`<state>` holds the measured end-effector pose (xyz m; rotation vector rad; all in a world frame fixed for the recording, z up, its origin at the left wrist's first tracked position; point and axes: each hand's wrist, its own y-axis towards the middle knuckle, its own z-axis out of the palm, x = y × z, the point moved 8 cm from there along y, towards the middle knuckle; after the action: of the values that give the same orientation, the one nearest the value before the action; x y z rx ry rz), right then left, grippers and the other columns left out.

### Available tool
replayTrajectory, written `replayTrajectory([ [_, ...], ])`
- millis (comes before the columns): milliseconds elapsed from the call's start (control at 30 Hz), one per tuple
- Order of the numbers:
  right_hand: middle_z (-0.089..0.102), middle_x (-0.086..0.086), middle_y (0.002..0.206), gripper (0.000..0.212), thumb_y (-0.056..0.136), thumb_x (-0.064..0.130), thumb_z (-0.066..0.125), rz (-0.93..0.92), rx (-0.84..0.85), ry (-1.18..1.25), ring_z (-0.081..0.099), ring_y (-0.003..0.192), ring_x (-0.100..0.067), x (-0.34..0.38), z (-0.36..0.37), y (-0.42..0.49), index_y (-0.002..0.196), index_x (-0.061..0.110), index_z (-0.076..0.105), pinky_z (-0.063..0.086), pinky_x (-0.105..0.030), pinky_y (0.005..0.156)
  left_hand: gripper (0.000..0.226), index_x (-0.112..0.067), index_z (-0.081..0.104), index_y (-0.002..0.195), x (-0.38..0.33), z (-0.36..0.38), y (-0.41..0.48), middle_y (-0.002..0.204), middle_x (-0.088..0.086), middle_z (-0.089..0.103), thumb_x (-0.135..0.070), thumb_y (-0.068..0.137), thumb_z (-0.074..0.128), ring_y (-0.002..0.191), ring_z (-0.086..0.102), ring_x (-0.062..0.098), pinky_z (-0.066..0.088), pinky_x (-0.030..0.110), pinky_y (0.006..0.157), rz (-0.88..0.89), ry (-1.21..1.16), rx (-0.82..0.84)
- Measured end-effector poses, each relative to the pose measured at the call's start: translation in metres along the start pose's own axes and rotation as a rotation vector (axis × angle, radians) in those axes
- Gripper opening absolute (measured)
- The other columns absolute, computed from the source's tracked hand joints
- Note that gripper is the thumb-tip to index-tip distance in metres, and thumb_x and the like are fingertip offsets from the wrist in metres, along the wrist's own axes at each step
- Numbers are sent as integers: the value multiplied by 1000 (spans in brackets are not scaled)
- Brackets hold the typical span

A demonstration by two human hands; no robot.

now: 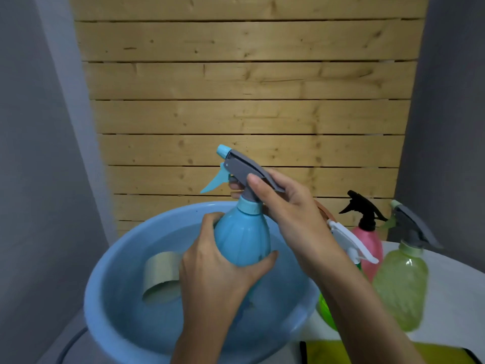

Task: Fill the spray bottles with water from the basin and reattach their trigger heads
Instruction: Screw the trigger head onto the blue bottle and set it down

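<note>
- Blue plastic spray bottle [242, 240] is upright, held in the air over the basin [105, 271], with its trigger head [244, 166] sitting on the neck.
- Left hand [217, 274] grips the bottle's belly: thumb across the lower front, fingers curled round the far side.
- Right hand [286, 206] grips the grey trigger head just above that grip, thumb flat on its near side and fingers wrapped behind the neck.
- Light blue collar [249, 206] sits between the two grips; can't tell if it is threaded home.
- Handling, as a judgement: the bottle is opaque, so the fill level is unknown. If full, it is fairly heavy for one hand.
- The plastic is probably wet and slick, and the thin wall will likely dent under a hard squeeze.
- The ribbed belly is the best hold. Turn at the collar or the head body, not the thin trigger lever, which could flex or snap.
- Directly below the left grip the basin holds water, and a beige cup-like thing [162, 277] lies on its side in it.
- Right of the grips, partly behind the right forearm, is a white trigger head [351, 245] on a bright green bottle [326, 311].
- Further right are a pink bottle [368, 248] with a black head and a pale green bottle [401, 287] with a grey head. Both stand on a white table [451, 298].
- Behind everything is a wooden slat wall [249, 88].
</note>
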<state>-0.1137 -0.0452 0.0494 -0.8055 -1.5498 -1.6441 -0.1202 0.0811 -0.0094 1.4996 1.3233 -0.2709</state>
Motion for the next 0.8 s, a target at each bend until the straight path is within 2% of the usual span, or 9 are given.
replayTrajectory([
  [133,72,-9,87,21,95,16,54,-38,-85,42,69,87,-12,7,-15,-3,110,8,67,54,-22,78,78,-36,44,101,-13,13,0,84,-14,58,-62,37,79,89,61,22,49,36,72,27,-26,37],
  [300,73,-12,91,21,95,16,54,-107,-158,44,70,87,-14,26,-34,-9,109,7,67,52,-21,80,81,-32,42,110,-37,29,-5,95,-13,55,-60,43,78,97,58,20,43,33,69,76,-47,99],
  [433,72,-15,92,19,95,14,55,-126,-167,23,69,88,-16,40,-45,-12,108,8,68,52,-21,79,76,-38,29,105,-53,39,-14,100,-15,47,-57,51,79,102,55,18,44,34,73,95,-80,126],
  [567,73,-15,91,19,93,15,57,-142,-199,-28,70,86,-16,60,-67,-21,106,8,69,53,-20,78,78,-41,26,107,-75,52,-26,101,-19,44,-62,49,73,104,53,15,42,31,73,117,-138,194],
  [700,74,-12,88,18,92,16,60,-156,-245,-147,71,85,-19,76,-91,-32,105,9,71,55,-25,83,77,-44,25,104,-94,70,-40,97,-23,47,-69,48,72,95,51,8,45,31,74,143,-157,313],
  [800,74,-11,84,16,92,16,60,-154,-276,-233,71,82,-18,83,-110,-44,102,12,72,55,-21,76,88,-43,29,118,-106,86,-54,107,-22,49,-76,44,64,103,52,9,43,29,76,166,-140,384],
])
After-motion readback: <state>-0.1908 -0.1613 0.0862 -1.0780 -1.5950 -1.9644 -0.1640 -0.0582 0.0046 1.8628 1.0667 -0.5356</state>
